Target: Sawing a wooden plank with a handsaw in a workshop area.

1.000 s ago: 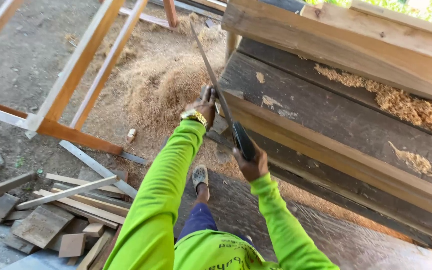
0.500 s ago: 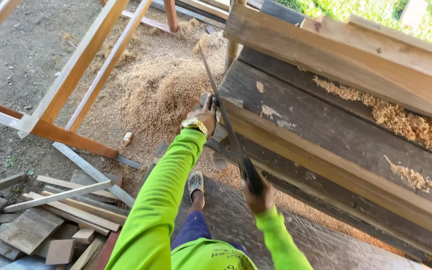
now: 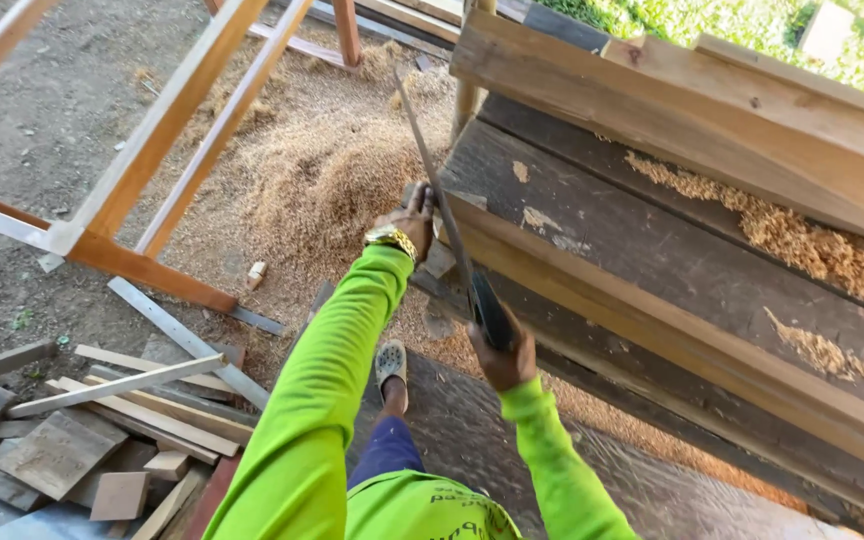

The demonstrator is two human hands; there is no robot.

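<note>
Right hand [image 3: 504,352] wrapped tight around the dark handle of the handsaw [image 3: 444,205], fingers fully closed on the grip, and the long blade runs up and away from those fingers, leaning against the end of the dark plank [image 3: 652,250]. Left hand [image 3: 414,218] sits just beside the blade, fingers curled over the plank's end edge and touching the wood; how hard they press I cannot tell. A yellow wristwatch [image 3: 392,238] shows just behind that hand, at the cuff of the bright green sleeve [image 3: 322,390]. Beyond the left fingers there is open ground, a sawdust heap [image 3: 322,180] spread on the dirt, so the blade tip has free room out there. To the right of the fingers the planks stack up in steps, a paler beam [image 3: 672,110] on top, shavings [image 3: 812,250] lying along the ledges. Below the left arm, a sandalled foot [image 3: 390,362] on a dark board, and further off to that side a scatter of offcuts [image 3: 82,440] and a wooden frame [image 3: 152,140]. No packages or signs near the hands; some lettering on the green shirt at the bottom edge. Against half a second ago, the right hand has drawn the handle back along the plank, and the left hand has stayed on the plank's end
</note>
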